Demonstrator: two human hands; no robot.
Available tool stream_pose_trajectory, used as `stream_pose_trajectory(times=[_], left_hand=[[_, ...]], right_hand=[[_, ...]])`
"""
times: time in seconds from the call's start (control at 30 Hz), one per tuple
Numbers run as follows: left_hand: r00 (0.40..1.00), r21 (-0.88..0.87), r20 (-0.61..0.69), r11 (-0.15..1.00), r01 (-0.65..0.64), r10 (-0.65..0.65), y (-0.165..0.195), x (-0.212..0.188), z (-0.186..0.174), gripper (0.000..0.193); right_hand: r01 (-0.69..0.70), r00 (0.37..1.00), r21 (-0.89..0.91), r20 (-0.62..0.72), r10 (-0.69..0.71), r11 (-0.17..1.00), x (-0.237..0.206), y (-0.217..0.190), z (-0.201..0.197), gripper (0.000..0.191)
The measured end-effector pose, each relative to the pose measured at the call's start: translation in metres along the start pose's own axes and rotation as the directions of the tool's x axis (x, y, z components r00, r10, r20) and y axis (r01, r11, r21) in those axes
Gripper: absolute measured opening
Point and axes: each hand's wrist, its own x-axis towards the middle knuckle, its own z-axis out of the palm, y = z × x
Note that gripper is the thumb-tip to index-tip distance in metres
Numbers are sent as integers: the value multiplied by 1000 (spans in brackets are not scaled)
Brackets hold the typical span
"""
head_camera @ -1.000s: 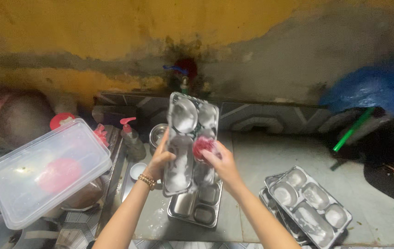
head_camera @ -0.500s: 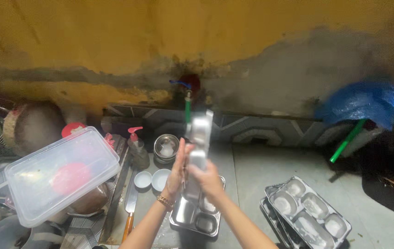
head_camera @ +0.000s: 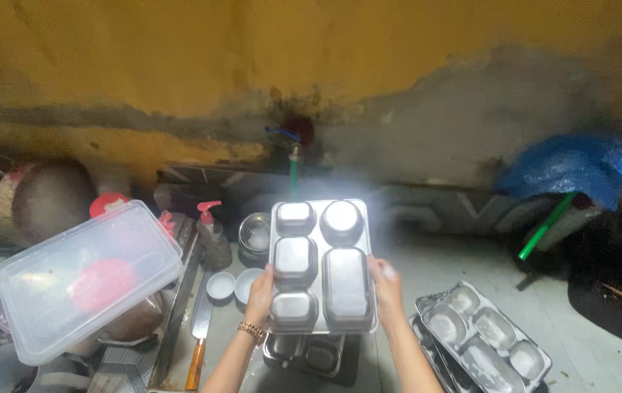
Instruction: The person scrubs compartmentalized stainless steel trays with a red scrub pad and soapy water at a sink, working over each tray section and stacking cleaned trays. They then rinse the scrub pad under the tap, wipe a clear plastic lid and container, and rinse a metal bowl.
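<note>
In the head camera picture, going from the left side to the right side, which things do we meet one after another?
Clear plastic box → pump bottle → left hand → metal compartment tray held up → right hand → stacked trays on the floor → green stick → blue plastic sheet.

You hold a stainless-steel compartment tray (head_camera: 322, 266) up in front of you with its underside toward you, so its five wells bulge outward as rounded bumps: two small ones along the top, a square one and a long one in the middle, and one more small one at the lower left. It stands nearly upright, long side vertical, above another tray on the floor. The metal is wet and shiny, with strong glare washing out its top right corner. Your hands grip its left and right edges.
</note>
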Motion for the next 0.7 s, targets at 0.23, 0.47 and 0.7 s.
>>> stream_pose_trajectory(times=[0.23, 0.47, 0.7], left_hand=[[912, 66, -149, 924, -376, 381, -3, -7, 11, 43], [981, -290, -53, 938, -192, 184, 10, -29, 18, 35], [992, -8, 52, 993, -116, 116, -5, -49, 23, 39]], right_hand=[[217, 967, -91, 160, -201, 972, -41, -9, 42, 36], [814, 558, -283, 621, -550, 507, -104, -5, 128, 34], [208, 974, -255, 142, -176, 944, -10, -12, 130, 27]])
